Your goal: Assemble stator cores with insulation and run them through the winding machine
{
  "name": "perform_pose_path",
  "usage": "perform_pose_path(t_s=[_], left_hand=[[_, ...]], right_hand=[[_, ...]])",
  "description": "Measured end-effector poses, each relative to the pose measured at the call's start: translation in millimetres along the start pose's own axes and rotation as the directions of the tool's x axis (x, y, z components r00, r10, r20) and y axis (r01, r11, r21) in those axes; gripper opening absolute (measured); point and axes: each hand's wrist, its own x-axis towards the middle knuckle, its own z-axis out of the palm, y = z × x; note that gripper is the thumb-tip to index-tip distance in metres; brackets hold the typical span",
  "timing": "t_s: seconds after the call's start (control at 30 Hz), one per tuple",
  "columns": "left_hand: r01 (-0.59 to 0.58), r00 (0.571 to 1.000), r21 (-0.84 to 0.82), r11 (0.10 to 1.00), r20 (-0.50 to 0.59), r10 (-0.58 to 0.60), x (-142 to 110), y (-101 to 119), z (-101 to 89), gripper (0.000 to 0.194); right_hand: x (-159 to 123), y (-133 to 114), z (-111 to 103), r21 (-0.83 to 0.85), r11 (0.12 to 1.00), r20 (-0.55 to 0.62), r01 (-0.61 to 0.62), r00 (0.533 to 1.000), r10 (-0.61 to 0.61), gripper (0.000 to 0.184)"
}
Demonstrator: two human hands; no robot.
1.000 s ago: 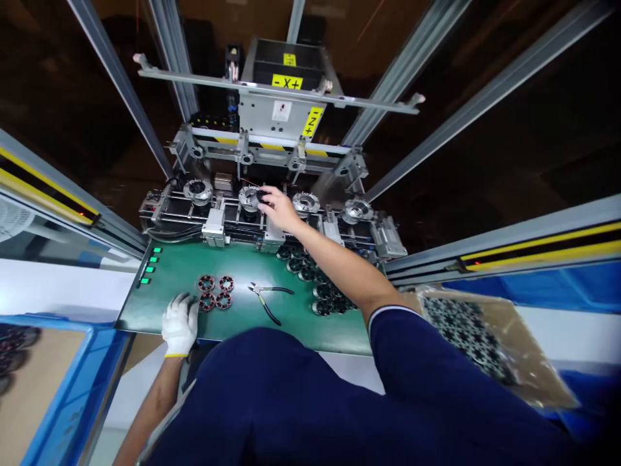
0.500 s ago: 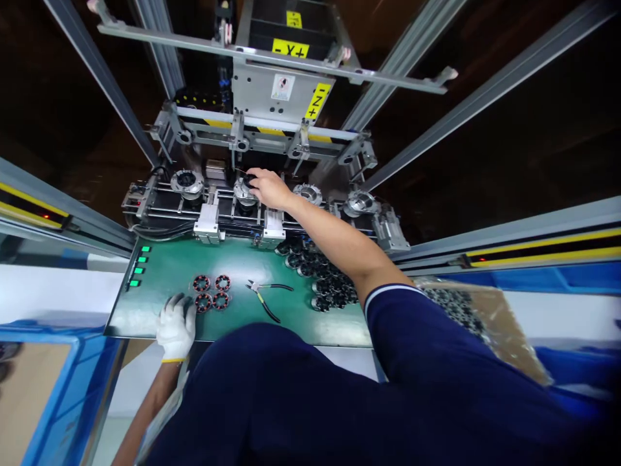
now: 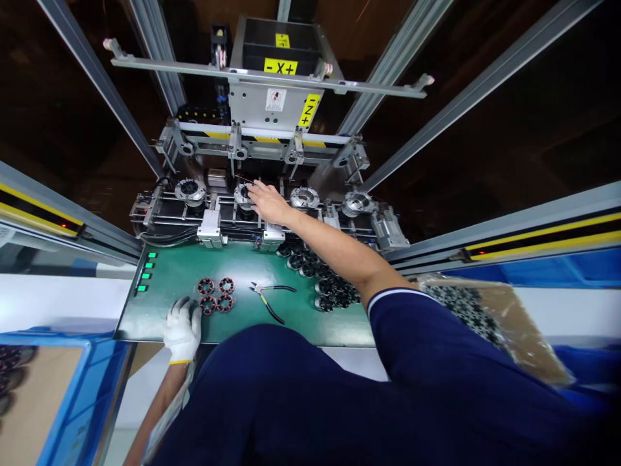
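Observation:
My bare right hand [image 3: 267, 202] reaches far forward to the second of several round metal fixtures [image 3: 244, 194] on the machine, fingers pressed on a dark ring part seated there. My left hand [image 3: 183, 329], in a white glove, rests fingers-down on the near edge of the green mat [image 3: 165, 285], just beside a group of red-wound stator rings [image 3: 216, 294]. A pair of black-handled cutters [image 3: 268, 298] lies in the middle of the mat. A cluster of dark stator rings [image 3: 325, 285] sits under my right forearm.
Other round fixtures [image 3: 190, 189] [image 3: 305, 197] [image 3: 358, 203] line the machine's rail below a gantry head with yellow axis labels [image 3: 281, 66]. Green lit buttons [image 3: 145, 272] sit at the mat's left. A blue bin [image 3: 53, 401] stands left; a bagged tray of parts [image 3: 480, 323] lies right.
My right hand stays on the second fixture, its fingers flattening over the dark part. The left hand keeps its place on the mat edge. The view shifts slightly.

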Motion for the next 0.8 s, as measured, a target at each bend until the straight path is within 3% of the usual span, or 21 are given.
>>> perform_pose_path(t_s=[0.1,0.2,0.27,0.33,0.43,0.5,0.6,0.7,0.8], left_hand=[[0.001,1.000,0.012,1.000,-0.011,-0.001,3,1,-1.8,0.032],[0.001,1.000,0.024,1.000,0.001,-0.001,6,1,-5.3,0.033],[0.000,1.000,0.026,1.000,0.021,-0.001,7,0,-8.2,0.034],[-0.002,0.999,0.026,1.000,0.045,0.000,9,0,-10.7,0.036],[-0.001,0.998,0.032,0.999,0.065,-0.001,11,-3,-12.5,0.039],[-0.006,0.997,0.040,0.999,0.071,0.003,13,-7,-12.7,0.039],[-0.026,0.997,0.057,0.998,0.078,0.022,14,-14,-12.0,0.042],[-0.039,0.997,0.072,0.997,0.069,0.034,16,-19,-10.5,0.045],[-0.049,0.997,0.075,0.996,0.065,0.044,18,-23,-9.3,0.043]], right_hand=[[-15,-11,1,0.028,1.000,-0.056,-0.007,0.998,0.009,0.043],[-58,-41,15,0.115,0.993,-0.225,0.020,0.974,0.006,0.044],[-108,-71,36,0.169,0.983,-0.286,0.066,0.958,-0.015,0.042],[-168,-102,61,0.210,0.974,-0.234,0.080,0.972,-0.029,0.038],[-261,-128,89,0.248,0.968,-0.141,-0.046,0.986,0.083,0.030],[-315,-124,95,0.243,0.947,-0.135,-0.211,0.959,0.249,0.028],[-372,-100,92,0.236,0.863,-0.153,-0.446,0.860,0.486,0.028],[-398,-81,86,0.247,0.781,-0.135,-0.574,0.778,0.614,0.028],[-396,-78,86,0.272,0.740,-0.084,-0.615,0.751,0.655,0.028]])
